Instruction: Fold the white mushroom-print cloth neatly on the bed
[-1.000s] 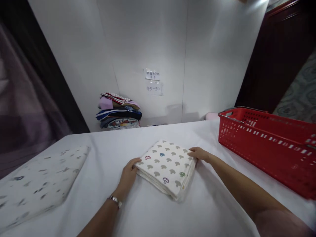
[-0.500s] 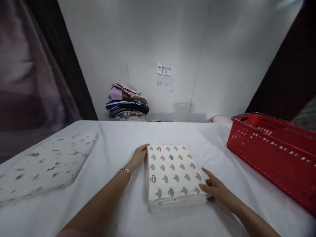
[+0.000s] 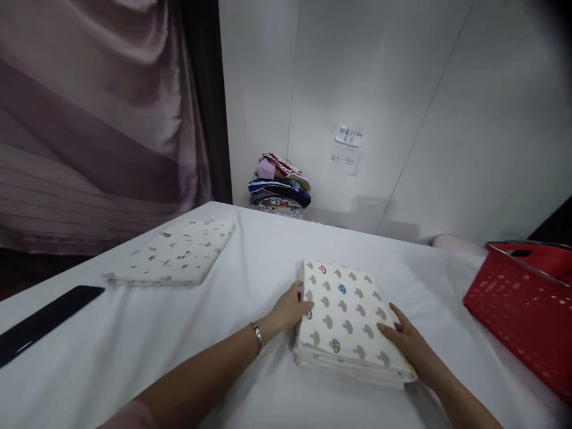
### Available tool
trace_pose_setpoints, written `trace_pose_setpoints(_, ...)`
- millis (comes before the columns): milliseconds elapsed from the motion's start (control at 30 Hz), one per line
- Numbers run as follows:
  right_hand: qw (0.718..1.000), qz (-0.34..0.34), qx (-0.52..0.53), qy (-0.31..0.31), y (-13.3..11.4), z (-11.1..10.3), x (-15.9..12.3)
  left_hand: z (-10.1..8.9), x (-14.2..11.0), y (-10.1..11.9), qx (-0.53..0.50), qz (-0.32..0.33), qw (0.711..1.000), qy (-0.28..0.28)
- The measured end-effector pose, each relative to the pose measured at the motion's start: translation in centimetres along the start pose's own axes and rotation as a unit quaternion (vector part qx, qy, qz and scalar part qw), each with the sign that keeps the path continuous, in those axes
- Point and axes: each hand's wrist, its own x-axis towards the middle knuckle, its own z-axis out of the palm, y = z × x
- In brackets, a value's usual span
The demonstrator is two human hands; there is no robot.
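A white-covered table (image 3: 134, 333) fills the view, with a folded mushroom-print cloth (image 3: 344, 316) lying flat near its middle. Far to the left of that cloth lie a dark flat object (image 3: 42, 322) and a second folded patterned cloth (image 3: 176, 253). The left hand (image 3: 290, 308) rests, fingers loosely curled, against the mushroom-print cloth's left edge; the right hand (image 3: 409, 342) lies flat and spread on its near right corner, neither one visibly gripping. The cloth looks soft, light and limp, layered several folds thick, so it is probably best taken by both side edges together. Its long axis runs from the person away towards the wall. To its right stands a red basket (image 3: 527, 310).
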Motion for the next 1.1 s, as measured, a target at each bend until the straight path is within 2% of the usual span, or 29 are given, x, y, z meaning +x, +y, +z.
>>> trace_pose_setpoints(167, 0.995, -0.035, 0.067, 0.059, 2.1, 0.1, -1.3, 1.1, 3.3, 1.9, 0.000, 0.046, 0.999, -0.006)
trace_pose_setpoints(300, 0.992, -0.039, 0.114, 0.036, 3.5, 1.0, -3.4, 0.7, 5.0, 2.9, 0.012, 0.027, 0.999, -0.046)
trace_pose_setpoints(367, 0.993, -0.038, 0.107, 0.023, 4.0, 1.1, -4.1, 0.4, 5.0, 2.8, 0.014, 0.022, 0.999, -0.046)
trace_pose_setpoints(467, 0.998, -0.047, 0.029, 0.031, 4.6, 0.1, -4.2, -0.3, 3.8, 2.4, 0.042, 0.042, 0.998, -0.005)
trace_pose_setpoints(533, 0.992, -0.100, -0.057, 0.060, 4.9, -0.9, -3.9, -1.0, 2.5, 2.2, 0.072, 0.063, 0.995, 0.035)
trace_pose_setpoints(633, 0.952, -0.235, -0.169, 0.101, 4.9, -1.9, -4.3, -2.3, 0.1, 2.0, 0.092, 0.085, 0.990, 0.071)
trace_pose_setpoints(700, 0.925, -0.306, -0.211, 0.082, 4.7, -1.7, -5.4, -3.1, -1.4, 1.6, 0.095, 0.094, 0.988, 0.078)
trace_pose_setpoints(867, 0.869, -0.400, -0.290, -0.013, 4.3, 0.7, -7.9, -3.2, -4.1, 0.8, 0.090, 0.095, 0.989, 0.068)
trace_pose_setpoints(1000, 0.810, -0.470, -0.350, -0.024, 3.8, 2.6, -7.8, -2.1, -5.1, 0.9, 0.115, 0.095, 0.987, 0.061)
trace_pose_setpoints(1100, 0.781, -0.489, -0.389, -0.020, 2.9, 3.9, -7.3, -1.6, -5.4, 1.1, 0.134, 0.092, 0.985, 0.064)
